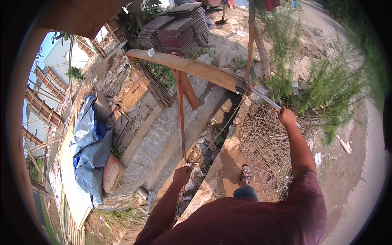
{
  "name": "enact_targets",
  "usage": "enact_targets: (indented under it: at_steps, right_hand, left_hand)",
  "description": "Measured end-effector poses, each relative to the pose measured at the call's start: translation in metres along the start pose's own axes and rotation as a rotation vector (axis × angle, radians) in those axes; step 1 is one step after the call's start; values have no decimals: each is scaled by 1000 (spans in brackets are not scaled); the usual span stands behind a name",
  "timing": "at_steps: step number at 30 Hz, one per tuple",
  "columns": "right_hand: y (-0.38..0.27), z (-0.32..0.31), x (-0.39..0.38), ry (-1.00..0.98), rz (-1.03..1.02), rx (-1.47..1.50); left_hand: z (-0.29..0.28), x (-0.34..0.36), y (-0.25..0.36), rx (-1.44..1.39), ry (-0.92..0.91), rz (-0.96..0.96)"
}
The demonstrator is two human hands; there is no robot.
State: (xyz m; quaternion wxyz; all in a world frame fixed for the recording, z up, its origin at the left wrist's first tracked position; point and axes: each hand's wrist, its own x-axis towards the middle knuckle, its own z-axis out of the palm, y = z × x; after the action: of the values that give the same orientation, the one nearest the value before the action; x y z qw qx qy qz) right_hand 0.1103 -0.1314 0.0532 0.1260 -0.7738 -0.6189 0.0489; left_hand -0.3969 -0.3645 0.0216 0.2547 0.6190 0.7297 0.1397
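Right hand (287, 117) grips metal lever (265, 98); left hand (181, 176) appears closed on thin rod (223, 129) between both hands. Bent rods (262, 145) below the right appear finished; straight rods (158, 89) ahead of the left likely remain.

Bright, hard daylight with distinct shadows; strong fisheye curvature, soft edges, black corners.

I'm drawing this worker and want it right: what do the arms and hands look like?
The left hand and the right hand are bare, with no gloves. The forearms are uncovered too, and I see no watch or bracelet. The shirt is dark maroon with short sleeves, and looks plain.
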Motion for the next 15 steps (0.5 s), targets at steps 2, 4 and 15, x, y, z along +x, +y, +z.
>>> enact_targets:
  at_steps: [2, 4, 15]
  right_hand:
    - [16, -15, 9, -79, 0, -21]
    - [21, -32, 21, -121, -27, -11]
    - [22, -47, 13, -563, -25, 263]
  left_hand:
    - [16, -4, 3, -22, -41, -53]
    - [26, -11, 4, 35, -69, -94]
    - [10, -19, 4, 63, -17, -241]
